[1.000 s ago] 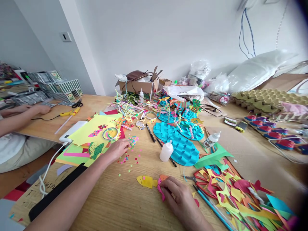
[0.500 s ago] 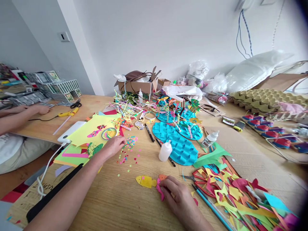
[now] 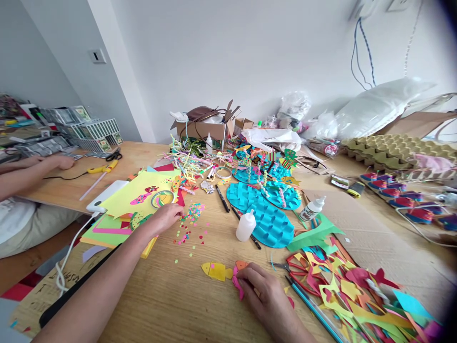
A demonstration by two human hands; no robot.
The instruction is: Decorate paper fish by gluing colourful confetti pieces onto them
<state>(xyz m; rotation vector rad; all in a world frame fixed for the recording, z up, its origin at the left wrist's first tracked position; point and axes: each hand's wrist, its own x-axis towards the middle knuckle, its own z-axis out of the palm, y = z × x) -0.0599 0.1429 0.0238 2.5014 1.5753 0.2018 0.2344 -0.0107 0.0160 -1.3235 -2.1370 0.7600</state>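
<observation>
My left hand (image 3: 169,217) reaches to the left edge of a small pile of colourful paper dots (image 3: 194,212). Its fingertips are pressed together; anything between them is too small to make out. Near the front of the table, my right hand (image 3: 263,288) has its fingers curled and closed on a pink paper fish (image 3: 237,278), partly covering it. An orange paper fish (image 3: 242,264) shows just behind the pink one. To their left lies a yellow paper fish (image 3: 215,271) with a pink dot on it. More loose dots (image 3: 185,235) are scattered on the wood.
A white squeeze bottle (image 3: 246,226) stands beside blue textured ovals (image 3: 273,224). Red-handled scissors (image 3: 303,276) lie among paper scraps (image 3: 352,290) at right. Coloured sheets (image 3: 123,195) and a tape roll (image 3: 162,199) are at left. Another person's hand (image 3: 64,162) is at the far left.
My left hand has shifted very slightly left and down beside the dots, its fingertips still together. My right hand stays on the pink paper fish.
</observation>
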